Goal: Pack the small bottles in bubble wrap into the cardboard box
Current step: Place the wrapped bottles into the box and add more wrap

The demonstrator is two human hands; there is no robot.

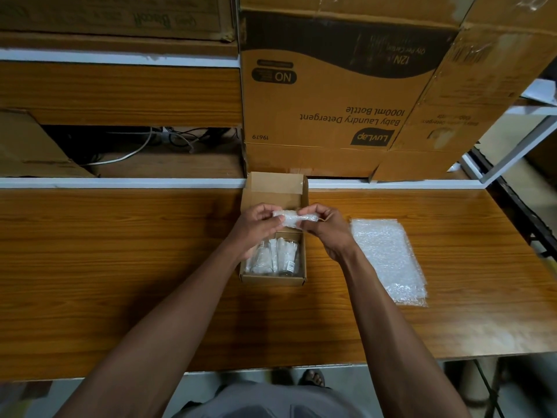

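A small open cardboard box (272, 279) sits on the wooden table, its lid flap raised at the back. Small clear bottles (286, 257) in bubble wrap lie inside its near half. Above the box, my left hand (257, 226) and my right hand (325, 229) together hold a bubble-wrapped bottle (294, 219), each gripping one end of the bundle. My left hand hides part of the box's left side.
A stack of bubble wrap sheets (388, 257) lies on the table right of the box. Large cardboard cartons (331, 95) stand behind it on a shelf. Cables (135, 146) hang in a recess at the back left. The table's front edge (271, 368) is near my body.
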